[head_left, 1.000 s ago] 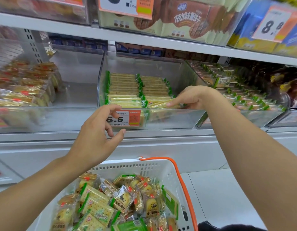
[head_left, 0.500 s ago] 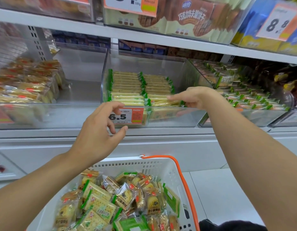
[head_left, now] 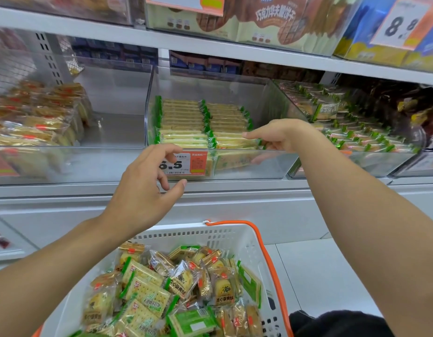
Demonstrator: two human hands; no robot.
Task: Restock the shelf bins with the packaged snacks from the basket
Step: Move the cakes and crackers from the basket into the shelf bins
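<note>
A white basket (head_left: 235, 235) with an orange handle (head_left: 269, 249) sits low in the view, full of mixed packaged snacks (head_left: 162, 290). On the shelf above it, a clear middle bin (head_left: 235, 93) holds two columns of green-edged cracker packs (head_left: 184, 122). My right hand (head_left: 281, 136) reaches over the bin's front wall. Its thumb lies on the front packs of the right column and its fingers curl under them behind the clear wall. My left hand (head_left: 147, 190) hovers in front of the bin's 6.5 price tag (head_left: 188, 164), fingers loosely curled, holding nothing.
A clear bin on the left (head_left: 113, 132) holds red-marked packs (head_left: 35, 122) at its left side. The bin on the right (head_left: 356, 164) is filled with green-marked packs (head_left: 356, 132). Bags of chocolate wafers (head_left: 271, 18) and an 8.8 price tag (head_left: 400, 25) are on the shelf above.
Both hands stay nearly where they were; only the view has drifted slightly.
</note>
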